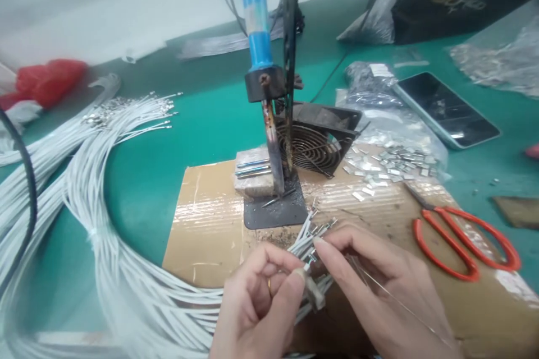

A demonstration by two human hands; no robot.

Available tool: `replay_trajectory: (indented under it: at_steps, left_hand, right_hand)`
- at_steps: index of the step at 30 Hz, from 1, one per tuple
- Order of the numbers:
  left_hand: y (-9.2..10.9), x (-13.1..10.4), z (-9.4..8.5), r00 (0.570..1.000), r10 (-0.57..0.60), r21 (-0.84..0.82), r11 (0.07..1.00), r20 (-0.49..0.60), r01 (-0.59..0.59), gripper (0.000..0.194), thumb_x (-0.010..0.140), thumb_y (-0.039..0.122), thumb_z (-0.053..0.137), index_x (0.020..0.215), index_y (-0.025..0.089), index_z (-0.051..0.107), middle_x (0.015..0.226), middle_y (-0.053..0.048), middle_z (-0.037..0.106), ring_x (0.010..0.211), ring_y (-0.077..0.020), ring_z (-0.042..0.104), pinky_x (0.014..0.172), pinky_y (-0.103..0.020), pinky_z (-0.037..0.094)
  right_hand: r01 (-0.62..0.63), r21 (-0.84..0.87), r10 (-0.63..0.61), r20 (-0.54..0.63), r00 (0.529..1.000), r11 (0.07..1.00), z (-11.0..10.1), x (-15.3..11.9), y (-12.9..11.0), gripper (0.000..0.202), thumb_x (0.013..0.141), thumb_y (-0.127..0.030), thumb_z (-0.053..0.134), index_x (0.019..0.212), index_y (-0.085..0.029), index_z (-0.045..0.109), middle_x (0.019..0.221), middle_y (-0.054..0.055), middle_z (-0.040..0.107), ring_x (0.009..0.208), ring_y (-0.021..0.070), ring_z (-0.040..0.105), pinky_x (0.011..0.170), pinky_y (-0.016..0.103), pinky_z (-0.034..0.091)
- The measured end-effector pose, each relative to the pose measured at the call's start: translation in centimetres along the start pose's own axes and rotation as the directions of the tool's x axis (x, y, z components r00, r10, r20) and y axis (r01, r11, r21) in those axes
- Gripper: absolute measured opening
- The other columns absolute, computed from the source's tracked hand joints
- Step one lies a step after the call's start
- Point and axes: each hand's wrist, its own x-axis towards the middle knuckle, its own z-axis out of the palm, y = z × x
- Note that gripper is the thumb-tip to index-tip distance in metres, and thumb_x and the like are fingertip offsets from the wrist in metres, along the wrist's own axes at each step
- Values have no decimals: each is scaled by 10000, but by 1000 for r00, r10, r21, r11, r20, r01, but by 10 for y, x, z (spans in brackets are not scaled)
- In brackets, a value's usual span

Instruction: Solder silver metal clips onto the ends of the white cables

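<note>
My left hand is closed, thumb and forefinger pinching the end of a white cable. A small greyish block-like piece shows just under those fingertips. My right hand is closed close beside it, with a thin silvery wire, which looks like solder, trailing from its fingers toward the lower right. More cable ends with small metal tips lie behind my fingertips. Beyond the hands, a blue-handled soldering iron stands clamped tip-down over a dark metal base plate.
Cardboard covers the green table. Bundled white cables fill the left. A black fan stands behind the iron. Rightward are small metal pieces, a phone and red-handled scissors. A pale block holds thin rods.
</note>
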Motion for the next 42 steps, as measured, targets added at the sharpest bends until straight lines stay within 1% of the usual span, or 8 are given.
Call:
replay_trajectory:
  at_steps: [3,7,10,15,19,22,36,42]
  left_hand:
    - [2,-6,2,1000,-3,-7,1000,11,3,501,657,533,947,788,142,662,496,98,500,391,15,244,390,-124,174]
    - [-1,-12,2,1000,5,-5,1000,22,-5,501,655,533,948,791,147,660,509,88,531,387,18,263,387,-119,185]
    - [-4,-15,2,999,12,-8,1000,29,-12,495,655,527,951,788,148,660,532,79,555,387,20,280,384,-117,169]
    - [-6,-18,3,998,35,24,999,47,-36,488,676,536,938,802,152,666,527,91,512,394,18,265,382,-119,123]
    - [-6,-19,3,997,40,39,998,62,-42,491,679,541,933,804,153,661,534,82,531,395,16,269,385,-123,131]
    - [-6,-20,3,997,42,54,998,67,-45,496,686,551,925,814,153,657,528,90,503,402,10,274,390,-127,130]
    - [-18,-17,0,996,70,75,994,45,-74,483,708,564,912,818,163,667,516,121,440,396,15,188,389,-148,68]
    - [-18,-17,1,996,76,62,995,47,-79,470,704,553,920,821,169,674,530,111,471,402,13,206,389,-141,87]
  right_hand:
    - [41,37,-41,-6,999,998,-1,-3,-2,329,1000,-352,622,695,-228,628,678,-26,642,622,129,607,601,217,472]
    - [44,72,-43,-15,999,996,-2,-10,-3,339,1000,-369,621,692,-227,623,665,-27,627,592,123,573,544,222,430]
    - [20,100,-20,-5,1000,995,-3,-14,-4,343,997,-389,623,695,-227,626,664,-28,617,584,120,546,538,220,416]
    - [-27,130,28,-4,1000,991,-3,-19,-6,354,984,-418,635,687,-227,628,655,-24,603,585,127,521,544,227,409]
    - [-69,185,72,-9,997,980,-3,-20,-7,358,964,-435,662,678,-220,635,646,-22,591,596,130,522,553,222,419]
    - [-109,197,113,-9,994,974,-2,-22,-7,376,959,-456,664,669,-217,636,633,-24,567,591,128,501,540,221,402]
    - [-254,275,251,46,967,927,0,-21,-6,437,937,-525,661,640,-213,589,592,-50,459,577,116,397,524,244,320]
    - [-290,301,283,67,957,909,1,-22,-5,467,935,-536,666,621,-210,551,576,-55,444,565,111,375,522,251,308]
